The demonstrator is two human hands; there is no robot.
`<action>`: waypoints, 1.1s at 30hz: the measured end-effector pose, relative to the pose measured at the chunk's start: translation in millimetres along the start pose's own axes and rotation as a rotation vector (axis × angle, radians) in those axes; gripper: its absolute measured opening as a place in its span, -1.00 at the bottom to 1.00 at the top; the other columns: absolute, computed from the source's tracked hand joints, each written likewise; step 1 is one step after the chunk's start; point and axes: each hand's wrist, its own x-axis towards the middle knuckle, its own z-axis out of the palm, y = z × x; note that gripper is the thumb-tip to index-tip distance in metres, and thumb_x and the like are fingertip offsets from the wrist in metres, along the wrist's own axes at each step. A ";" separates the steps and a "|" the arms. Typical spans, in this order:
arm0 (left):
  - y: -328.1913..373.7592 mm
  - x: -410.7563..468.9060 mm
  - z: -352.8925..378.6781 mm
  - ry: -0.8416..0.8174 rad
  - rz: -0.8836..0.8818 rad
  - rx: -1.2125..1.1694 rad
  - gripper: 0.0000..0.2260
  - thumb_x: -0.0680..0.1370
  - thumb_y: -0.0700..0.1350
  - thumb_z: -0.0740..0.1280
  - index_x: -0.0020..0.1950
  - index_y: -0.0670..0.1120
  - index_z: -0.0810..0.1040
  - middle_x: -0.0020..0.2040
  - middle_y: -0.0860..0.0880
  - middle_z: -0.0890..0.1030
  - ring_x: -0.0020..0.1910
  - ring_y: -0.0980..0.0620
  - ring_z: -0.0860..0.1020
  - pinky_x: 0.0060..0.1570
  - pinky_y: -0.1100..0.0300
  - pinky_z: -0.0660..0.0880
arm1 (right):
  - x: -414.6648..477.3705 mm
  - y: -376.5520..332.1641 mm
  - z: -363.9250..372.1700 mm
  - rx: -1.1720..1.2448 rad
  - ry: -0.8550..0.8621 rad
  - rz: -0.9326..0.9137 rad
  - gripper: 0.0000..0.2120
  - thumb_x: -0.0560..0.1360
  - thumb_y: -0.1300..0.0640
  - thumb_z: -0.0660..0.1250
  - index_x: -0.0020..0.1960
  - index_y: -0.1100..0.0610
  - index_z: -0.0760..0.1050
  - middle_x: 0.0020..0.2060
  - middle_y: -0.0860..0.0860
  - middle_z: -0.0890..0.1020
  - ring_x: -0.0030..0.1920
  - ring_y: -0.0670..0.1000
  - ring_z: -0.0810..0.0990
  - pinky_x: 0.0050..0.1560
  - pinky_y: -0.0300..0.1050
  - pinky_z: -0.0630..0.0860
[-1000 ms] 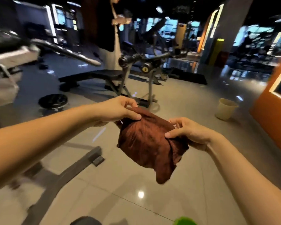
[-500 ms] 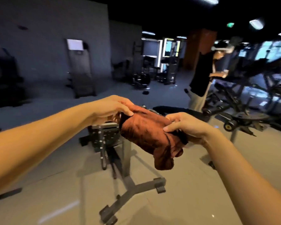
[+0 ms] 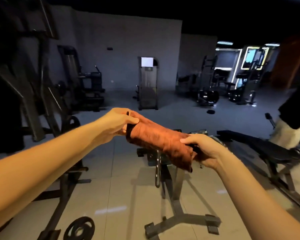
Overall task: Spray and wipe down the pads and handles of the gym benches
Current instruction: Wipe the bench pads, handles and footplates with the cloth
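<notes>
Rust-brown cloth (image 3: 159,141), rolled and creased, pinched endwise by left hand (image 3: 116,125) and right hand (image 3: 204,150).

This is a gym, dim and grey-walled. A weight-stack machine (image 3: 147,84) stands against the back wall, more machines (image 3: 244,84) crowd the lit far right corner, and tall steel racks (image 3: 42,94) line the left side. A black padded bench (image 3: 260,146) sits on the right, and a weight plate (image 3: 79,228) lies flat on the tiled floor (image 3: 121,184).

cloth (image 3: 160,141): rust-brown fabric, matt | floor (image 3: 111,193): glossy tile
</notes>
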 end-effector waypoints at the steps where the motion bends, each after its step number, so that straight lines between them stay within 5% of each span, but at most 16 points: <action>1: 7.7 -2.0 -1.5 -0.009 0.031 0.004 -0.85 0.58 -0.22 0.39 0.09 -0.10 0.72 0.01 -0.04 0.75 0.02 -0.01 0.71 -0.08 0.14 0.55 | -0.8 -9.1 1.3 -0.001 -0.009 -0.022 -0.89 0.48 0.32 0.35 -0.04 0.33 0.62 -0.27 0.17 0.59 -0.31 0.12 0.54 -0.32 -0.17 0.47; 3: 21.0 -5.5 -1.9 0.039 0.077 -0.063 -0.84 0.58 -0.25 0.39 0.12 -0.13 0.71 0.01 -0.05 0.75 -0.01 0.01 0.72 -0.10 0.16 0.57 | -4.2 -27.7 -0.6 0.080 -0.007 -0.090 -0.90 0.47 0.25 0.39 -0.23 0.17 0.58 -0.36 0.08 0.60 -0.39 0.03 0.55 -0.32 -0.16 0.47; 5: 33.6 -6.2 3.6 0.132 0.079 -0.240 -0.81 0.59 -0.22 0.41 0.19 -0.14 0.68 0.03 -0.08 0.75 0.01 -0.03 0.72 -0.05 0.08 0.63 | -12.9 -44.9 -2.9 0.190 -0.025 -0.135 -0.89 0.56 0.21 0.37 0.01 0.21 0.65 -0.08 0.17 0.73 -0.08 0.15 0.71 0.00 0.03 0.61; 7: 36.9 -10.4 14.2 0.115 -0.052 -0.316 -0.79 0.55 -0.21 0.46 0.18 -0.16 0.67 0.01 -0.10 0.74 0.00 -0.06 0.72 0.00 0.04 0.66 | -21.5 -46.1 -3.5 0.143 -0.012 -0.062 -0.77 0.56 0.27 0.37 0.21 0.27 0.60 0.09 0.22 0.71 0.09 0.22 0.70 0.11 0.15 0.63; 11: 11.9 -23.6 41.4 0.162 -0.295 -0.186 -0.94 0.49 -0.29 0.48 -0.10 -0.20 0.63 -0.15 -0.14 0.67 -0.26 -0.02 0.62 -0.30 0.13 0.58 | -26.2 -31.2 -13.8 -0.031 0.131 0.025 -0.90 0.51 0.40 0.38 0.00 0.37 0.64 -0.12 0.20 0.70 -0.15 0.15 0.66 -0.07 0.02 0.63; 15: 1.0 -43.4 66.9 0.270 -0.279 -0.272 -0.85 0.51 -0.28 0.48 0.05 -0.20 0.59 0.10 -0.16 0.68 -0.04 -0.08 0.64 -0.12 0.05 0.59 | -30.3 -28.3 -16.7 -0.129 0.111 -0.094 -0.89 0.44 0.36 0.38 -0.18 0.21 0.48 -0.30 0.15 0.40 -0.20 0.11 0.38 -0.16 -0.01 0.35; 17: 0.3 -55.1 74.3 0.224 -0.281 -0.187 -0.63 0.52 -0.32 0.46 0.29 -0.14 0.51 0.25 -0.13 0.58 0.10 -0.09 0.61 -0.07 0.04 0.59 | -32.2 -28.3 -25.0 -0.218 0.071 -0.149 -0.88 0.42 0.32 0.40 -0.22 0.30 0.46 -0.34 0.23 0.34 -0.19 0.11 0.35 -0.16 -0.04 0.31; 19: 1.9 -68.7 76.5 0.210 -0.291 -0.109 -0.48 0.52 -0.32 0.46 0.43 -0.05 0.45 0.29 -0.12 0.55 0.13 -0.12 0.60 -0.04 0.03 0.62 | -36.9 -27.4 -37.3 -0.344 0.083 -0.183 -0.81 0.49 0.30 0.41 0.07 0.36 0.60 -0.13 0.25 0.63 -0.03 0.16 0.61 0.08 0.04 0.55; 21: 7.0 -84.3 79.3 0.197 -0.261 -0.060 -0.51 0.53 -0.31 0.46 0.40 -0.01 0.46 0.18 -0.08 0.57 0.08 -0.09 0.61 -0.10 0.09 0.60 | -42.9 -26.9 -47.3 -0.443 0.051 -0.204 -0.71 0.52 0.28 0.40 0.24 0.28 0.60 0.10 0.23 0.66 0.11 0.25 0.62 0.28 0.17 0.54; 25: 6.7 -116.5 78.8 0.038 -0.298 0.027 -0.57 0.52 -0.26 0.49 0.34 0.01 0.52 0.16 -0.10 0.64 0.03 -0.08 0.67 -0.14 0.09 0.60 | -54.8 -40.0 -55.2 -0.425 -0.181 -0.250 -0.71 0.55 0.30 0.38 0.22 0.06 0.63 0.16 0.04 0.67 0.18 0.10 0.65 0.20 0.02 0.60; 28: -2.8 -128.1 71.1 -0.196 -0.444 0.252 -0.66 0.53 -0.04 0.50 0.27 -0.07 0.57 -0.02 -0.15 0.72 -0.09 -0.10 0.72 -0.13 0.06 0.62 | -58.9 -53.4 -46.1 -0.504 -0.422 -0.270 -0.58 0.52 0.38 0.39 0.30 0.04 0.58 -0.15 -0.10 0.68 -0.04 -0.07 0.67 0.18 -0.11 0.54; 31: -13.0 -108.3 69.0 -0.224 -0.360 0.217 -0.47 0.45 0.09 0.53 0.37 -0.02 0.53 0.11 -0.08 0.71 0.09 0.00 0.68 0.16 -0.05 0.61 | -48.2 -59.8 -23.4 -0.664 -0.623 -0.291 -0.53 0.52 0.39 0.40 0.34 0.01 0.55 -0.25 0.07 0.48 -0.14 0.04 0.55 0.37 -0.05 0.40; 33: -15.5 -88.5 71.8 -0.260 -0.213 0.046 -0.40 0.46 0.01 0.54 0.47 0.05 0.46 0.35 -0.01 0.59 0.31 0.04 0.57 0.39 -0.09 0.47 | -39.1 -67.2 -5.5 -0.723 -0.726 -0.283 -0.51 0.54 0.43 0.37 0.39 0.08 0.49 -0.27 -0.02 0.53 -0.21 -0.01 0.48 0.26 -0.19 0.42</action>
